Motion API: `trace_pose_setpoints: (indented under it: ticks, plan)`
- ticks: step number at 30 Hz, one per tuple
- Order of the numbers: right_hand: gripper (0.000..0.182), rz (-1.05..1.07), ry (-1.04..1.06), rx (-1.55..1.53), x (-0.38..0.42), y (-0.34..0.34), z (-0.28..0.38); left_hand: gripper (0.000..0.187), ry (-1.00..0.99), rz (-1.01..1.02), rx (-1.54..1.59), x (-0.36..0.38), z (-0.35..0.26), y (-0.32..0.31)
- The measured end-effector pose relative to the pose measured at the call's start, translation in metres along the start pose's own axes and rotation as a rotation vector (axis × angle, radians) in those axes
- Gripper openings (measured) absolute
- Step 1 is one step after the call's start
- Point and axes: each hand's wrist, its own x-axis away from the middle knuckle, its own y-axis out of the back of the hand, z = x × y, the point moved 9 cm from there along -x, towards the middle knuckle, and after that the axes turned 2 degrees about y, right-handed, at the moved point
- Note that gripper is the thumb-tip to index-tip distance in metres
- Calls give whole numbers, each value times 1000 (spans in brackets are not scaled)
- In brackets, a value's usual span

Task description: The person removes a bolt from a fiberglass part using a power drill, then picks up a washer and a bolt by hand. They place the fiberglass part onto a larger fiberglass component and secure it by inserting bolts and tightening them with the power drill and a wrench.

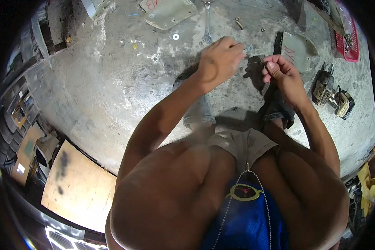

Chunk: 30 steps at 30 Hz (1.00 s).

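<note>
head camera looks straight down over a squatting person's knees at a stained concrete floor (pixel 112 83). the left hand (pixel 219 60) is curled, fingertips pinched together toward the right; the right hand (pixel 279 68) is closed in a loose fist with thumb pressed on the forefinger. the two hands sit near each other, a small gap between them, above the floor in front of the knees. whatever is pinched between the fingers is too small and blurred to make out, so i cannot tell what either hand holds, only that both grips are narrow.

just beyond the left hand a spanner (pixel 206 23) lies on the floor, with a washer (pixel 176 36) to its left and a bolt (pixel 239 23) to its right. two flat metal plates with red marks lie nearby: one at the top (pixel 168 12), another (pixel 298 50) just right of the right hand. further right a cordless drill (pixel 333 93) lies on its side.

a red basket (pixel 349 46) sits at the upper right edge; it holds small metal parts, too small to tell apart. at far left, shelving (pixel 21 104) holds boxes, contents unclear. a plywood board (pixel 77 187) lies at lower left.
</note>
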Motion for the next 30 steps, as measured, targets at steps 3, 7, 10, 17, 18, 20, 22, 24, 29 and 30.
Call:
trace_pose_setpoints:
  ticks: [3, 7, 10, 17, 18, 20, 22, 24, 29, 30]
  plan:
    - [20, -33, 22, -42, -2, 3, 2, 16, -54, 108, -86, -11, -3, -22]
    - [19, -32, 46, -55, -3, 7, 4, 16, -15, 146, -92, -17, 0, -29]
    - [19, -27, 51, -13, -4, 10, 1, 17, 92, 239, -130, -20, 4, -34]
    - [17, -41, 51, 40, -15, 5, 0, 18, 51, 288, -84, -25, -3, -41]
    - [17, -43, 52, 52, -18, 5, -3, 18, 81, 284, -71, -26, 0, -42]
    - [16, -48, 54, 64, -23, 4, -8, 19, 124, 294, -85, -30, 8, -44]
    - [16, -49, 64, 67, -27, 2, -10, 19, 171, 301, -99, -33, 12, -44]
    - [16, -44, 80, 84, -27, -1, -8, 18, 366, 435, 107, -27, 25, -55]
    - [14, -3, 119, 169, -24, -4, -1, 15, 690, 305, 594, -2, 25, -52]
    - [14, 21, 126, 184, -21, -8, 2, 15, 772, 238, 789, 3, 23, -51]
